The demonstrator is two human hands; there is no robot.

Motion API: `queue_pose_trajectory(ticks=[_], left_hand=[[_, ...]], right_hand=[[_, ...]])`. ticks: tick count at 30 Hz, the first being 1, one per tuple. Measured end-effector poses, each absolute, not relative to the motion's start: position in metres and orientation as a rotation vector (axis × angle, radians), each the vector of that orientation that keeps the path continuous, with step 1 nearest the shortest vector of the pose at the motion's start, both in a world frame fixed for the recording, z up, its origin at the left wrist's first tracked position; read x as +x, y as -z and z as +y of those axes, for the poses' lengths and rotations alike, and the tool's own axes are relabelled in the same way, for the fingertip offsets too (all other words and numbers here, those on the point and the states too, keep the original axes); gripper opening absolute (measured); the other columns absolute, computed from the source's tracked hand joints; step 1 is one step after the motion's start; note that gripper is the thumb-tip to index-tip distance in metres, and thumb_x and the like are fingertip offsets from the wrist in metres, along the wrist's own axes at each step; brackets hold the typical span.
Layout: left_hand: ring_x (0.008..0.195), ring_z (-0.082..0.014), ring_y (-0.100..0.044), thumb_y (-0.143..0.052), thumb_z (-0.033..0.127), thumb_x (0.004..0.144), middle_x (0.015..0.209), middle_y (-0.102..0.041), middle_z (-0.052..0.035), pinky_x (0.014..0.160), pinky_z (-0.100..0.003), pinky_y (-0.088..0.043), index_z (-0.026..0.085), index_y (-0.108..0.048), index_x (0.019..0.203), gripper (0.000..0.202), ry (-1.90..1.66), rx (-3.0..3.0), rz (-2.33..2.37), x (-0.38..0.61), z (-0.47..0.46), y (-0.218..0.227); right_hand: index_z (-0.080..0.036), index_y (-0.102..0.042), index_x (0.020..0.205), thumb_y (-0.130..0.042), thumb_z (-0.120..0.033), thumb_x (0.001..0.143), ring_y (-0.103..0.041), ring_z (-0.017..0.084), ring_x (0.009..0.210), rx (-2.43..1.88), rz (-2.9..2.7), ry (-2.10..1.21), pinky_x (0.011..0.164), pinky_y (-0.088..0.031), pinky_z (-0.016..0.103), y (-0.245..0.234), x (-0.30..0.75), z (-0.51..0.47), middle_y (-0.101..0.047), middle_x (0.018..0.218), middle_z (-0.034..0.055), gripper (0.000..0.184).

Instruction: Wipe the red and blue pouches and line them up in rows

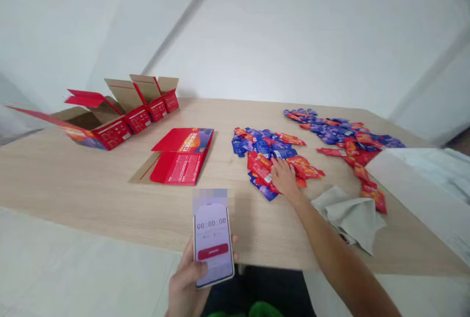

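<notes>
My left hand [187, 282] holds a phone [213, 243] upright near the table's front edge; its screen shows a timer at zero and a red button. My right hand [284, 177] reaches forward and rests with fingers spread on a pile of red and blue sachets [268, 153] in the middle of the wooden table [91, 194]. A second, larger pile of sachets [341, 133] lies further right. A flat, unfolded red carton [181, 155] lies left of the near pile.
Several open red cartons [121, 111] stand in a row at the back left. A crumpled grey cloth [348, 216] lies by my right forearm. A white panel [422, 194] leans over the table's right edge. White walls stand behind.
</notes>
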State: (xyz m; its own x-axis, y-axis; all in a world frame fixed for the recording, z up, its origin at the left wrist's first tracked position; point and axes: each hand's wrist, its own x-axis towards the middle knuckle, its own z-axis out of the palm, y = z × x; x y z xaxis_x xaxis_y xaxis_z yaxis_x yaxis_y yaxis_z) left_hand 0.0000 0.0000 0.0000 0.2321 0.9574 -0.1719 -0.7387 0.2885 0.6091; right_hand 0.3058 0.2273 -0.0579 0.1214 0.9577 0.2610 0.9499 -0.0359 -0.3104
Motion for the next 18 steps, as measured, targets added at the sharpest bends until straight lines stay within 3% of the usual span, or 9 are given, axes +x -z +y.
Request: queue_pose_trajectory(ticks=[9, 18], left_hand=[[0.124, -0.0434, -0.057, -0.057, 0.017, 0.071, 0.14, -0.06, -0.0136, 0.099, -0.061, -0.048, 0.022, -0.054, 0.14, 0.069, -1.233, 0.485, 0.551, 0.001, 0.002, 0.001], [0.125, -0.0438, -0.057, -0.058, 0.017, 0.071, 0.137, -0.062, -0.0135, 0.1, -0.062, -0.048, 0.023, -0.055, 0.14, 0.07, -1.241, 0.487, 0.555, 0.002, 0.002, 0.002]], right_hand=[[-0.022, -0.044, 0.15, -0.027, -0.036, 0.103, -0.032, 0.025, 0.147, -1.989, -1.84, -0.031, 0.121, -0.018, 0.047, 0.051, 0.304, 0.225, -0.042, 0.157, 0.0058, 0.052], [-0.021, -0.044, 0.15, -0.025, -0.035, 0.104, -0.031, 0.025, 0.147, -1.992, -1.828, -0.05, 0.121, -0.018, 0.048, 0.045, 0.303, 0.223, -0.042, 0.157, 0.0072, 0.053]])
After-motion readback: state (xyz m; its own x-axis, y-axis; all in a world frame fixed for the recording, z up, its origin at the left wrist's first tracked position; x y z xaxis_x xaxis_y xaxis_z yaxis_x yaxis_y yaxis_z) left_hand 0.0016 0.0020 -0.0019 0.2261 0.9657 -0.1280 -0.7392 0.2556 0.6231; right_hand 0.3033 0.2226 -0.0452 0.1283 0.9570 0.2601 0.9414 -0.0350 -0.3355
